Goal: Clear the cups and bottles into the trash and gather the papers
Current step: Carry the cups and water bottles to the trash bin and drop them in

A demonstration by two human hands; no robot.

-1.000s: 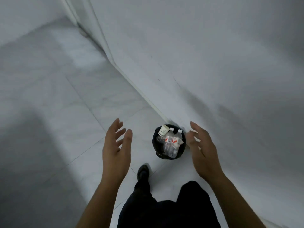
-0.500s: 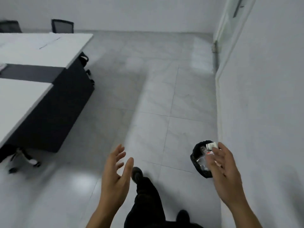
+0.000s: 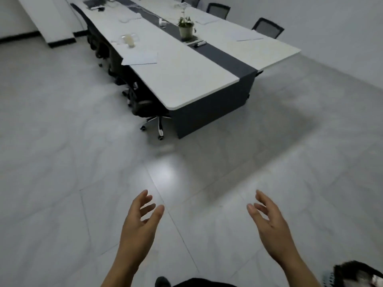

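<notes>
Gaze swings off trash bin [image 3: 350, 273] to table [image 3: 196, 83]; left hand [image 3: 138, 222], right hand [image 3: 271, 222] fingers spread, empty (papers [image 3: 141, 58] next).

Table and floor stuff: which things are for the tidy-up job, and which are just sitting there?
For the job: cup, near papers, far papers, trash bin.
Just lying about: potted plant, office chair, table.

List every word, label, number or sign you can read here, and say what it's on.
None can be read.
Red-and-white patch inside the black trash bin: too blurred.
White paper sheets on the long white table: too distant to show any print.
</notes>
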